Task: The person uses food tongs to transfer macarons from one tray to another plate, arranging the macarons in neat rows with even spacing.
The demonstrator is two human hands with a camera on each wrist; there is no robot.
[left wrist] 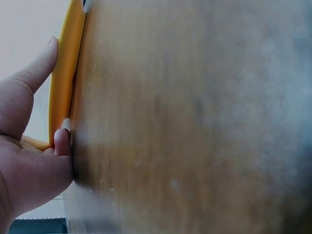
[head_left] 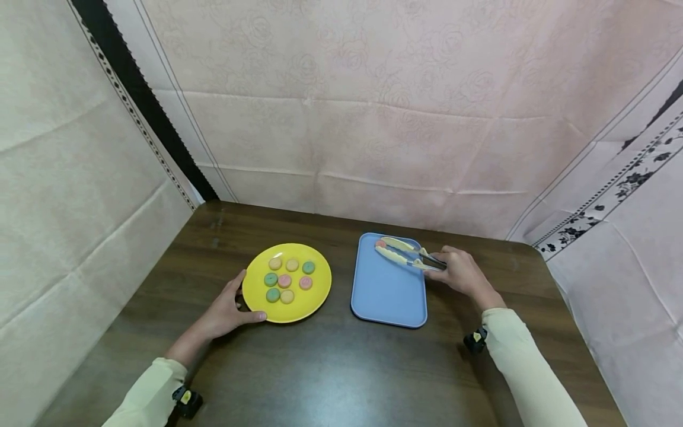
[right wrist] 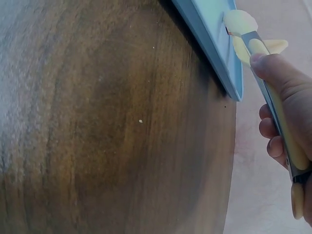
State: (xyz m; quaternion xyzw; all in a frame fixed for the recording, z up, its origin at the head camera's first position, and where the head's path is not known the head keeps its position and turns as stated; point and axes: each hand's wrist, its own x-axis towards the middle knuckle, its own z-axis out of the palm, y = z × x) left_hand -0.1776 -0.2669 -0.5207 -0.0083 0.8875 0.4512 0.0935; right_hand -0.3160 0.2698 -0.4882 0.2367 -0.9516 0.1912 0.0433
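Observation:
My left hand (head_left: pixel 226 311) grips the near-left rim of a yellow plate (head_left: pixel 312 305), its thumb over the edge and the other fingers partly hidden. In the left wrist view a curled finger shows beneath the plate's rim (left wrist: pixel 63 83). Several small round discs in pink, green and cream lie on the plate, such as a pink disc (head_left: pixel 284 281). My right hand (head_left: pixel 461 273) holds tongs (head_left: pixel 408 256) with pale yellow tips. Between the tips, over the far-left corner of a blue tray (head_left: pixel 389 299), is another pink disc (head_left: pixel 380 244).
The plate and tray stand side by side on a dark wooden table (head_left: pixel 341 367). Behind the table's far edge hangs a pale patterned cloth (head_left: pixel 373 142), with more cloth on both sides. A tiny white speck (right wrist: pixel 140 121) lies on the wood near the tray.

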